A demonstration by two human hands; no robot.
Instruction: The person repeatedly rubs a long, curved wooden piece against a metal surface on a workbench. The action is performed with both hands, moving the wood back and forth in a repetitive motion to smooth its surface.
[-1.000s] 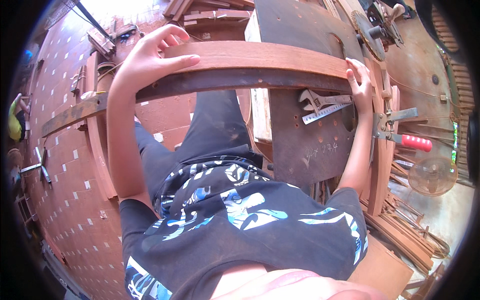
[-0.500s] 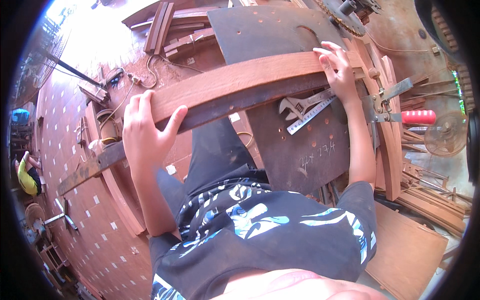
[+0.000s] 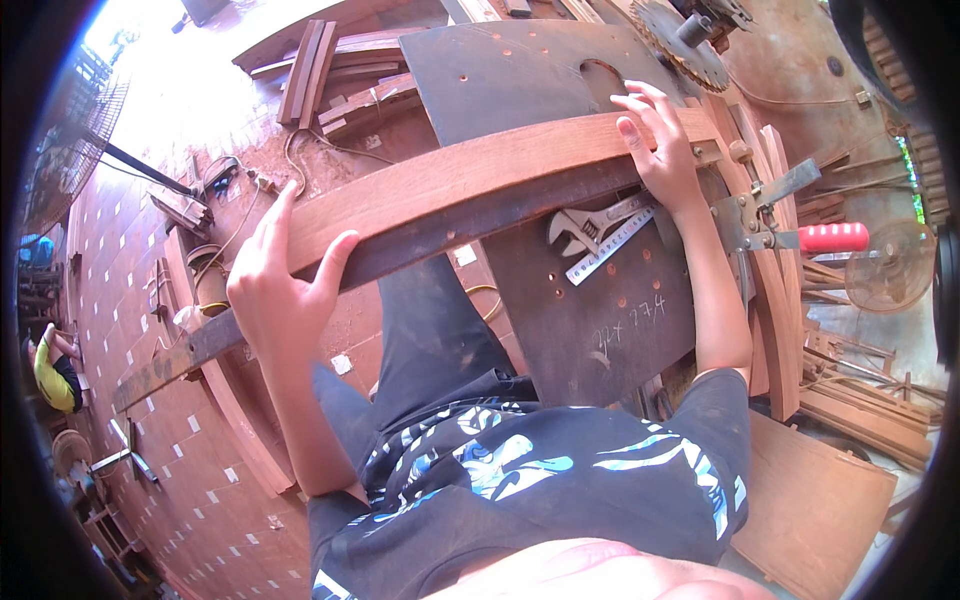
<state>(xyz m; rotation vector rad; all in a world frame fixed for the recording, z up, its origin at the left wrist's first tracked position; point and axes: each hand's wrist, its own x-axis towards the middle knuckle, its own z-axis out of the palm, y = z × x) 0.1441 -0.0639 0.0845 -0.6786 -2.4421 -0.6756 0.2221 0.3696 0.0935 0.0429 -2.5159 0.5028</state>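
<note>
A long, slightly curved reddish wooden board (image 3: pixel 470 165) lies across my front along a dark metal bar (image 3: pixel 420 243). My left hand (image 3: pixel 285 285) grips the board's left end, the thumb on the near side and the fingers along the end. Near the right end, my right hand (image 3: pixel 660 150) rests over the board with its fingers spread and lifted at the tips. An adjustable wrench (image 3: pixel 580 230) and a steel ruler (image 3: pixel 605 250) lie on the dark metal table (image 3: pixel 560 345), on the near side of the bar.
A toothed circular blade (image 3: pixel 690 50) stands beyond the table's far right. A toggle clamp with a red handle (image 3: pixel 835 237) is beside my right forearm. Wood pieces (image 3: pixel 310 75) lie on the tiled floor at far left. Another person (image 3: pixel 55 375) sits at the left edge.
The view has shifted slightly, moving the board and table a little left and down. My left fingers are straighter along the board's end. Both hands stay at the board.
</note>
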